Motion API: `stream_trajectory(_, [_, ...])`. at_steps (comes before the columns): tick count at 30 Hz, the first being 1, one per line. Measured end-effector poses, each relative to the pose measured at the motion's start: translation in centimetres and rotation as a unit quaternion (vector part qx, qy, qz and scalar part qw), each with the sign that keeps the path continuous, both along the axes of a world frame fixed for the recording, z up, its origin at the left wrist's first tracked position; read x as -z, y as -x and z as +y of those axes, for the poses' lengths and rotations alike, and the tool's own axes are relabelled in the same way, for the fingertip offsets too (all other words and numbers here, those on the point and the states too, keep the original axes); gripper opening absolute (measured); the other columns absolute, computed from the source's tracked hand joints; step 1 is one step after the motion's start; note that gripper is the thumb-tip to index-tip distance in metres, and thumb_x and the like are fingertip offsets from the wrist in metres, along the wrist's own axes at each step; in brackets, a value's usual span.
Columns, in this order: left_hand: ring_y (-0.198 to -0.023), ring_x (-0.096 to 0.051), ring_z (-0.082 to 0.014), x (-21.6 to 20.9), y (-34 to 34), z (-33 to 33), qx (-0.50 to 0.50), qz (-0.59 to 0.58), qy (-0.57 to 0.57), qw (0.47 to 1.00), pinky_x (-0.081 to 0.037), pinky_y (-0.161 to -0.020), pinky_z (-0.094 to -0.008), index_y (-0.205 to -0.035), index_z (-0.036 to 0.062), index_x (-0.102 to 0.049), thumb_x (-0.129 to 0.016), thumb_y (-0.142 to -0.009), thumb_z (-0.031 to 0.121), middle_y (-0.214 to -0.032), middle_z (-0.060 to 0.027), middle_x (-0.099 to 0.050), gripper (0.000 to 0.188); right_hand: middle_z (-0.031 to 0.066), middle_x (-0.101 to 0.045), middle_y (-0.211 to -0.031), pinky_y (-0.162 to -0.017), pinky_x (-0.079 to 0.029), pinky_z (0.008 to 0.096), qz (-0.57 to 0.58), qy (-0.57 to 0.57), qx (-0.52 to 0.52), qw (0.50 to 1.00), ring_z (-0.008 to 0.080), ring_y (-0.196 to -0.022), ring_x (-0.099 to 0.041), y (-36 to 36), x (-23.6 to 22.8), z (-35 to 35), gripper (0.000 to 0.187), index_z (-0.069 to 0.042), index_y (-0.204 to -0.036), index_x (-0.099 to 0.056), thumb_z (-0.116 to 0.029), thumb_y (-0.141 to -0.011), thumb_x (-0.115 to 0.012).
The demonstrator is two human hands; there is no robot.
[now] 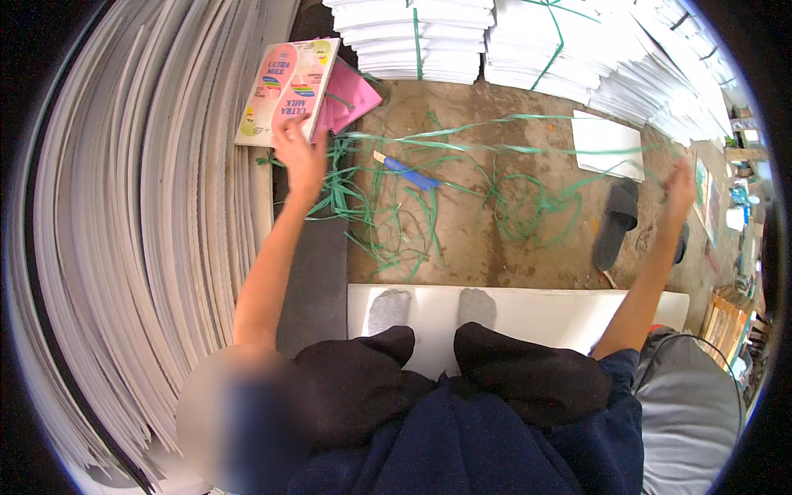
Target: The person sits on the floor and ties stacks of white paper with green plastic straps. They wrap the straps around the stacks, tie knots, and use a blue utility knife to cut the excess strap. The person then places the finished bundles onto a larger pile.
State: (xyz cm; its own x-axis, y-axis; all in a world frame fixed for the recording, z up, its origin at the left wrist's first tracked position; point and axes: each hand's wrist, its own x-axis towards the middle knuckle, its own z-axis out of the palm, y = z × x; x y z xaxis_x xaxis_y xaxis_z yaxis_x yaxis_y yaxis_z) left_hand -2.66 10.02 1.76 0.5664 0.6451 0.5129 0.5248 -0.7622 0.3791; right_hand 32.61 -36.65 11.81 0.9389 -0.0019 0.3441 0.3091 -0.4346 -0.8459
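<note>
My left hand (299, 161) rests its fingers on the lower corner of a flat stack of printed carton sheets (285, 95), pink, cream and yellow. The fingers look spread, not wrapped round anything. A pink sheet (356, 92) sticks out from beneath the stack. Far to the right, my right hand (679, 194) is raised and slightly blurred, its fingers closed on green plastic twine (528, 151). Strands of it stretch across from beside the carton stack toward that hand. More loose twine (334, 186) lies bunched near my left wrist.
On the brown floor lie a blue-handled cutter (407, 172), tangled twine (528, 206), a white sheet (606, 144) and black slippers (617, 223). Tall paper stacks (140, 206) stand at left; tied white stacks (412, 41) at the back. A grey cushion (689, 404) sits right.
</note>
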Motion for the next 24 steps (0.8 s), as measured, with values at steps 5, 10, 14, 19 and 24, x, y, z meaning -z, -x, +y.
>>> stream_trajectory(5, [-0.101, -0.041, -0.0322, 3.2, -4.7, -12.0, 0.337, -0.017, 0.111, 0.935, -0.033, -0.087, -0.0419, -0.103, 0.0036, -0.048, -0.065, -0.069, 0.012, -0.102, -0.015, -0.047, 0.039, -0.0039, -0.042, -0.055, -0.044, -0.032, 0.0199, 0.105, 0.061, -0.03, 0.992, 0.0048, -0.048, -0.039, -0.2, 1.9, -1.8, 0.028, -0.005, -0.084, -0.056, -0.031, -0.088, -0.047])
stream_trajectory(10, [-0.113, -0.037, -0.032, 8.6, -9.1, -21.7, 0.586, 0.053, 0.196, 0.785, -0.029, -0.096, -0.0453, -0.11, 0.0086, -0.047, -0.066, -0.069, 0.015, -0.115, -0.0149, -0.042, 0.046, 0.0036, -0.049, -0.06, -0.051, -0.04, 0.0259, 0.275, -0.004, -0.127, 0.953, 0.0126, -0.053, -0.049, 6.2, 11.4, 1.3, 0.031, -0.003, -0.075, -0.049, -0.029, -0.09, -0.044])
stream_trajectory(14, [-0.115, -0.035, -0.0317, 11.4, -11.5, -23.0, 0.438, 0.098, 0.074, 0.891, -0.025, -0.1, -0.0465, -0.115, 0.0132, -0.045, -0.065, -0.07, 0.02, -0.122, -0.0119, -0.038, 0.049, 0.0049, -0.051, -0.062, -0.057, -0.04, 0.0259, 0.353, -0.02, -0.15, 0.923, 0.0137, -0.058, -0.051, 7.7, 11.7, 1.3, 0.029, -0.003, -0.076, -0.049, -0.029, -0.09, -0.044])
stream_trajectory(19, [-0.105, -0.042, -0.0273, 15.4, -11.7, -20.5, 0.493, 0.13, 0.101, 0.854, -0.035, -0.088, -0.0408, -0.105, 0.0112, -0.051, -0.061, -0.07, 0.014, -0.109, -0.0077, -0.047, 0.037, 0.0029, -0.05, -0.066, -0.058, -0.04, 0.0248, 0.376, -0.003, -0.131, 0.917, 0.0125, -0.061, -0.051, 7.0, 12.1, 0.4, 0.029, -0.005, -0.077, -0.049, -0.03, -0.09, -0.044])
stream_trajectory(24, [-0.086, -0.051, -0.0259, 15.9, -11.1, -18.2, 0.552, 0.096, 0.176, 0.809, -0.045, -0.069, -0.033, -0.087, 0.006, -0.055, -0.056, -0.068, 0.006, -0.09, -0.008, -0.05, 0.019, 0.0018, -0.049, -0.068, -0.058, -0.039, 0.0235, 0.389, -0.039, -0.111, 0.914, 0.0122, -0.062, -0.05, 6.5, 13.9, 0.5, 0.028, -0.007, -0.077, -0.048, -0.03, -0.09, -0.044])
